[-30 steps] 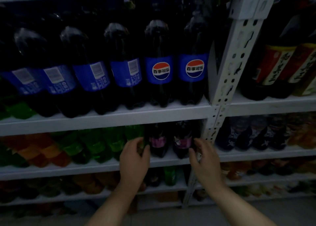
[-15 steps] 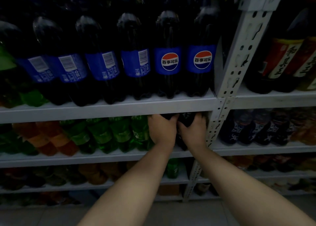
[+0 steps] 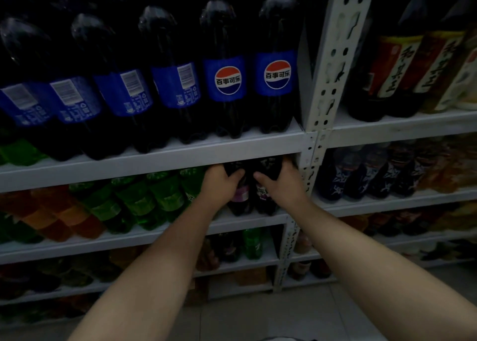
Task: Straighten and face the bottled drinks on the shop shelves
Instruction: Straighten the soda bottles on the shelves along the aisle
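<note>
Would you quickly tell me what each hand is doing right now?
Left hand: grips the left dark bottle near its top.
Right hand: grips the right dark bottle near its top.

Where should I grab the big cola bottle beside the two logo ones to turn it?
Probably the narrowing shoulder above its blue label, coming from the front: the cola bottle stands upright, wedged tight on both sides, so only its front and top are free.
</note>
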